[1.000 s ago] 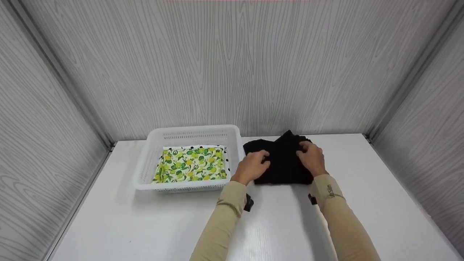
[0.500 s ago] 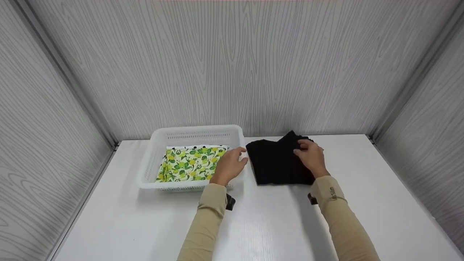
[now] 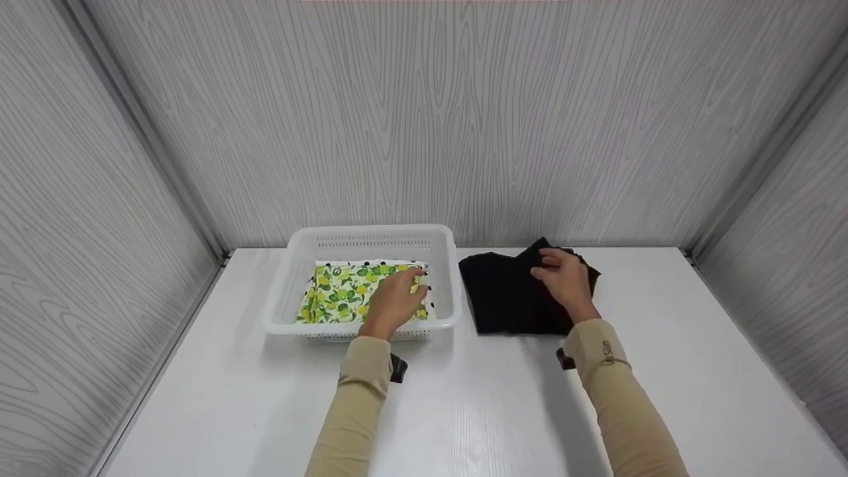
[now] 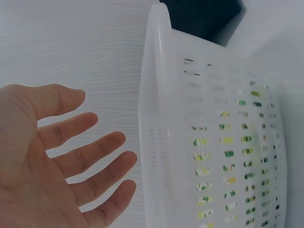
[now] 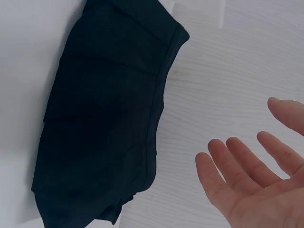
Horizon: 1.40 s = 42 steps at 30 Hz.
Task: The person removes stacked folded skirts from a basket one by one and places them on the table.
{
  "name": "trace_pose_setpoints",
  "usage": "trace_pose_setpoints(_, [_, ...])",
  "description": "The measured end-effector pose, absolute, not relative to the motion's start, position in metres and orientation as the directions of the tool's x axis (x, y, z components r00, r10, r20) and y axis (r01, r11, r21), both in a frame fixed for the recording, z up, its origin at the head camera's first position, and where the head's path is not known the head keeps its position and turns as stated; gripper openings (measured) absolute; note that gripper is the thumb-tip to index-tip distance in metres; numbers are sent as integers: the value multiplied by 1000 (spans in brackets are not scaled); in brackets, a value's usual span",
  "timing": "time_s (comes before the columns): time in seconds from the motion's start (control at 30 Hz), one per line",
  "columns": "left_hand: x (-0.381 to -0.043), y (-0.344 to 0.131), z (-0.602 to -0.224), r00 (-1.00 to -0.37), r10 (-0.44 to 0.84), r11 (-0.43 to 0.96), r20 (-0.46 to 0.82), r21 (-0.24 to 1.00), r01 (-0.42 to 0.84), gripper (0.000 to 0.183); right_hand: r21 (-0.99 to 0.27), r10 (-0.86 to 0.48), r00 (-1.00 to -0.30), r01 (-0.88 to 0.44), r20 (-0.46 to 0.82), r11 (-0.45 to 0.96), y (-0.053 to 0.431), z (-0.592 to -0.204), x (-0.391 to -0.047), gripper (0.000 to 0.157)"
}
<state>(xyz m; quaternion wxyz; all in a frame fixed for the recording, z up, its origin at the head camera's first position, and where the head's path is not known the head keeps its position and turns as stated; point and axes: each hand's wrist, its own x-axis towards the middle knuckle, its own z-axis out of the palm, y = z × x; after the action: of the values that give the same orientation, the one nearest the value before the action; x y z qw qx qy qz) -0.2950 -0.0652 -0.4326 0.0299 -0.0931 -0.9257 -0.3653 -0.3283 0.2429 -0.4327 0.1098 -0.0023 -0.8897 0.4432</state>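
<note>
In the head view my left hand [image 3: 394, 303] hovers over the front right of a white plastic basket [image 3: 371, 232], fingers loosely bent and holding nothing. The left wrist view shows that hand with its fingers spread beside the basket's rim [image 4: 156, 118]. Inside the basket lies a folded lemon-print cloth [image 3: 341, 298] on top of a white cloth with black dots [image 3: 430, 306]. My right hand [image 3: 566, 281] is above the right part of a folded black garment [image 3: 500, 295]. Pleats and a waistband on this skirt-like garment [image 5: 104, 95] show in the right wrist view, apart from the relaxed fingers.
Both basket and garment stand on a white table [image 3: 464, 411], near its back edge. A grey wood-grain wall [image 3: 424, 119] rises behind them, with side walls left [image 3: 86, 265] and right [image 3: 788, 265].
My left hand has left the black garment and moved left over the basket. My right hand stays above the garment's right part. The head view has shifted slightly.
</note>
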Motion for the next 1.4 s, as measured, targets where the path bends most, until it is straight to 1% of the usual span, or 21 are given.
trace_pose_setpoints(0.13, [-296,-79,-435,-986,120,728,118,664,168,37,-800,83,-977,-110,196,590,232,-432,-331,47])
trace_pose_setpoints(0.33, [-294,-99,-440,-989,94,732,112,666,145,38,-811,65,-972,-150,225,566,220,-439,-332,45])
trace_pose_setpoints(0.63, [-289,-121,-442,-988,64,745,139,652,140,39,-809,45,-972,-165,229,564,220,-438,-333,46])
trace_pose_setpoints(0.9, [-291,-136,-445,-989,37,783,143,610,118,38,-809,48,-977,-142,206,570,221,-436,-334,46])
trace_pose_setpoints(1.1, [-290,-154,-445,-991,-1,794,133,603,80,40,-829,48,-974,-160,219,535,205,-434,-337,44])
trace_pose_setpoints(1.4, [-287,-180,-444,-996,-20,772,91,635,43,41,-842,26,-973,-186,230,507,175,-436,-338,43])
